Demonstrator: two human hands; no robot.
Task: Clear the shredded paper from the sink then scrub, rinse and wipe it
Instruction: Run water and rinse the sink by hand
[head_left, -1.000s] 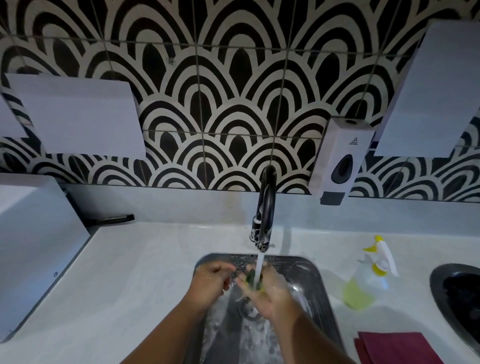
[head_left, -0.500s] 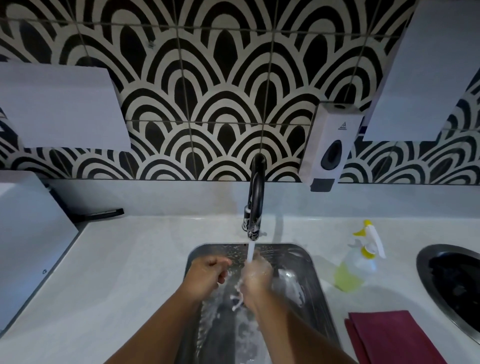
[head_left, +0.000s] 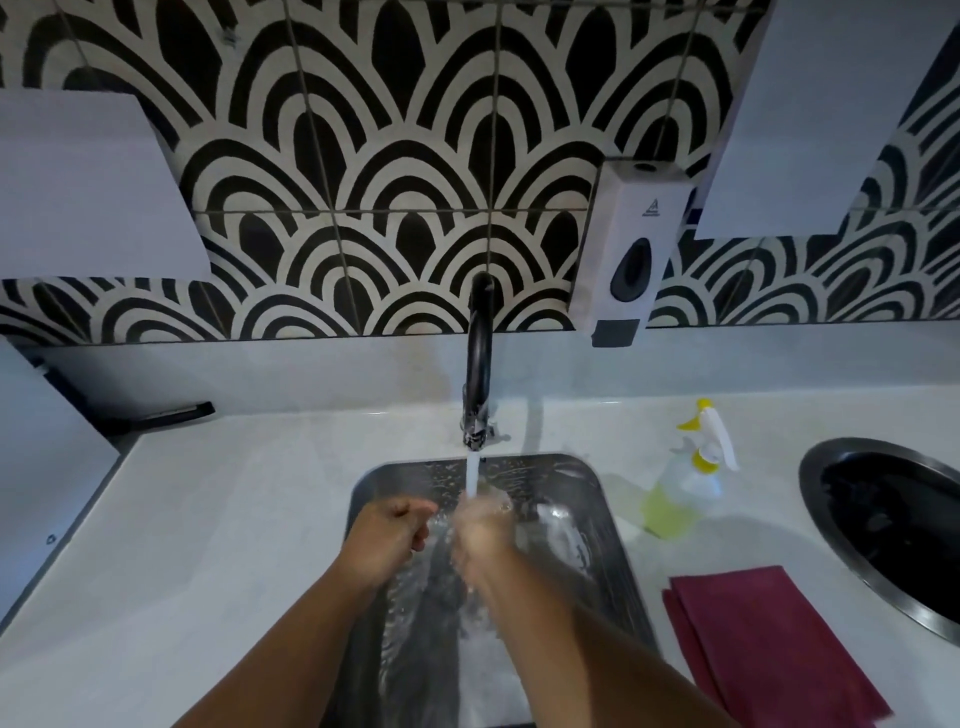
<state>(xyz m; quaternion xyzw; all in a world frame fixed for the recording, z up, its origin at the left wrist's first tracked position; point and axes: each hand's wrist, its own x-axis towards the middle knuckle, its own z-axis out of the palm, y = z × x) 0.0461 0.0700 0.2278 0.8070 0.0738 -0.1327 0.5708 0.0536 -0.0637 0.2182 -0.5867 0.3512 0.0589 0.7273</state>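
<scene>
The steel sink (head_left: 605, 512) is wet, with foam streaks on its floor and no shredded paper in sight. Water runs from the black faucet (head_left: 479, 374) in a thin stream (head_left: 471, 475). My right hand (head_left: 483, 532) is under the stream, blurred, its fingers curled; whether it holds anything is hidden. My left hand (head_left: 395, 525) hovers just left of it over the basin, its fingers curled into a loose fist with nothing visible in it.
A spray bottle (head_left: 685, 483) of yellow liquid stands right of the sink. A folded dark red cloth (head_left: 763, 639) lies on the counter nearer me. A round black basin (head_left: 883, 525) is at far right, a soap dispenser (head_left: 631, 254) on the wall, a white box (head_left: 47, 452) at left.
A dark green object seen between my hands a second ago is no longer visible. My right hand has moved directly under the stream and my left hand has drawn slightly apart.
</scene>
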